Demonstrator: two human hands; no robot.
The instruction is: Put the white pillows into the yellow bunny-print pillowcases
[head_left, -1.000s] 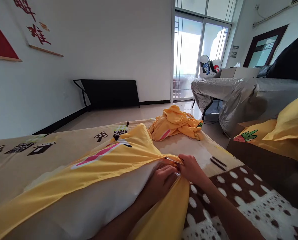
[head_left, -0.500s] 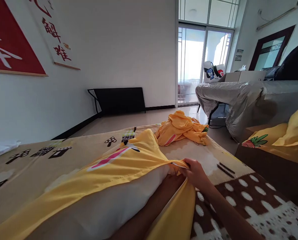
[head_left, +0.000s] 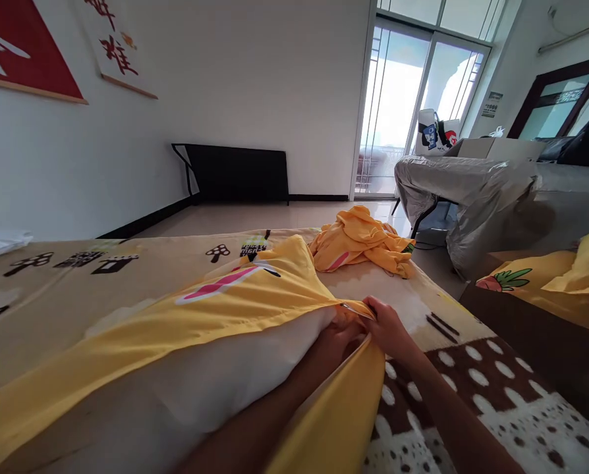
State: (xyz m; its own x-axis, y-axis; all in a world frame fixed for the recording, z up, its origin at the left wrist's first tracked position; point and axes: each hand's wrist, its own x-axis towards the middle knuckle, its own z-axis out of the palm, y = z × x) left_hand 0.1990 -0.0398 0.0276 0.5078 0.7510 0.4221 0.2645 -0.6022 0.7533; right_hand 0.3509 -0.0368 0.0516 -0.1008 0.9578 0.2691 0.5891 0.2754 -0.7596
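Observation:
A yellow pillowcase (head_left: 245, 313) with a pink and white printed patch lies over a white pillow (head_left: 210, 375), its long side opening gaping towards me. My right hand (head_left: 387, 327) is closed on the far right end of the opening, where a short stretch of zip shows, and holds the fabric taut. Through the opening reaches my left hand (head_left: 338, 337), between the pillow and the lower flap. It is close beside the right hand at the pillowcase's corner, and its fingers are hidden by the fabric.
Beneath lies a beige and brown patterned bedspread (head_left: 146, 253). A crumpled orange cloth heap (head_left: 361, 240) rests at the bed's far edge. On the right are more yellow bedding (head_left: 546, 276) and a plastic-covered table (head_left: 452, 172). A black folded panel (head_left: 240, 174) leans against the wall.
The view has tilted down and turned slightly. My left hand shows a little more inside the opening; my right hand keeps its hold on the pillowcase's end.

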